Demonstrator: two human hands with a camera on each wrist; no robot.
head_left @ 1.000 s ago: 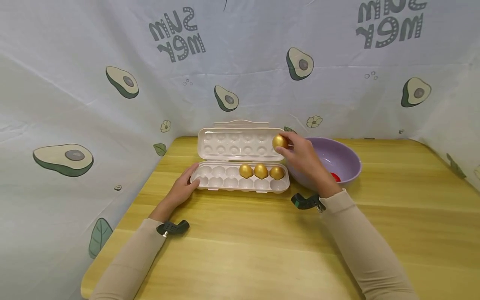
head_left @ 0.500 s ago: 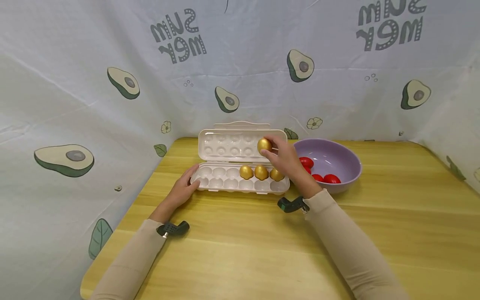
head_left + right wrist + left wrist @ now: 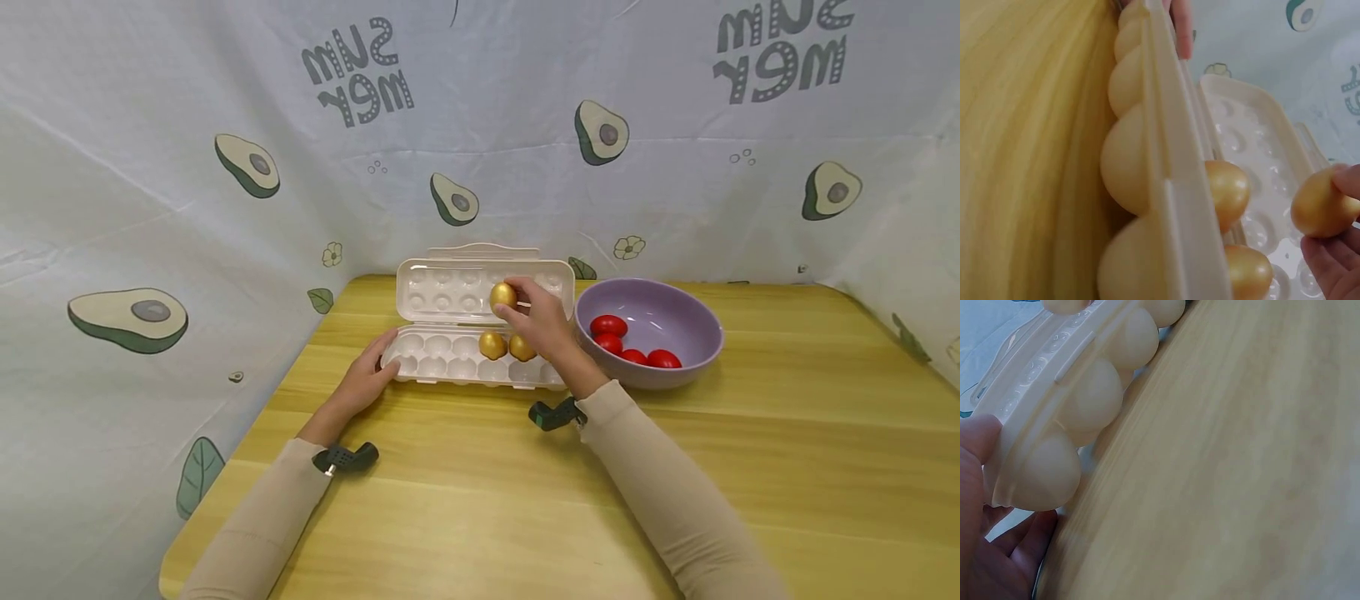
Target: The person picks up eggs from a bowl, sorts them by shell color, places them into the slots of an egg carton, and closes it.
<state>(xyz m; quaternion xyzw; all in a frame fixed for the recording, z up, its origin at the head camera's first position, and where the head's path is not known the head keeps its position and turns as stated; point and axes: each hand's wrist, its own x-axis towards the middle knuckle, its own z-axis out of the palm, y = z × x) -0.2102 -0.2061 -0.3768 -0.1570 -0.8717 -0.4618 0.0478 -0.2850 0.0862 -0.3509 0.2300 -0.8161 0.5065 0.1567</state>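
My right hand [image 3: 542, 318] pinches a golden egg [image 3: 503, 296] between thumb and fingers, held above the back row of an egg carton [image 3: 432, 366]. The carton is pale plastic and its lid [image 3: 442, 287] stands raised behind it. Two golden eggs [image 3: 492, 344] show in the back row; a third, further right, is hidden by my right hand. In the right wrist view the held egg [image 3: 1324, 203] is apart from the seated ones. My left hand [image 3: 362, 383] holds the carton's left end, the thumb [image 3: 980, 436] over its rim and fingers low beside it.
A purple bowl [image 3: 678, 321] with several red eggs [image 3: 608, 326] in it stands just right of the carton. Everything is on a wooden table [image 3: 450, 500]. A white curtain [image 3: 510, 108] printed with avocados hangs close behind.
My right hand has carried the golden egg leftward from beside the bowl to over the middle of the carton, uncovering the red eggs in the bowl. My left hand has stayed in place.
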